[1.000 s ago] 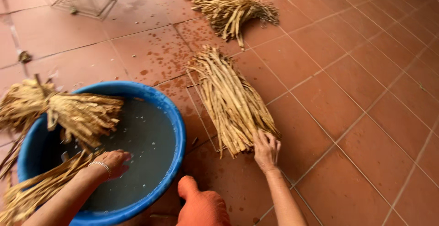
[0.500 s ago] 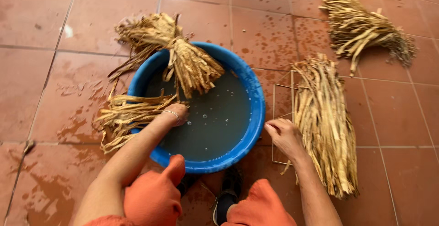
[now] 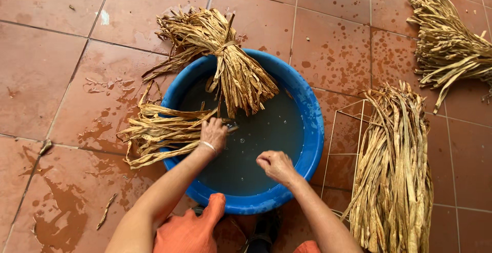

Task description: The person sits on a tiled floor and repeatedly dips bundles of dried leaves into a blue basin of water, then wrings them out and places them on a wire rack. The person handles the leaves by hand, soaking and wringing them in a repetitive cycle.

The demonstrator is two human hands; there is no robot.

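**Already two bundles at the basin**

So far the left hand [image 3: 214, 134] grips one bundle [image 3: 159, 132] on the basin [image 3: 312, 130] rim; the right hand [image 3: 275, 166], loosely curled, hovers over the water. Two dry bundles [image 3: 394, 171] lie beside it, not yet wetted.

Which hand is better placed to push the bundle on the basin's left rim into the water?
Probably the left hand: it already rests on that bundle, while the right hand hovers over the water, clear of any bundle.

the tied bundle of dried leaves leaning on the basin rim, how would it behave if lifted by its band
The tied bundle would probably hang together, since a band cinches its middle. Its loose ends splay and curl, so they would likely flop. The tips hang over the water in the blue basin, so they may drip.
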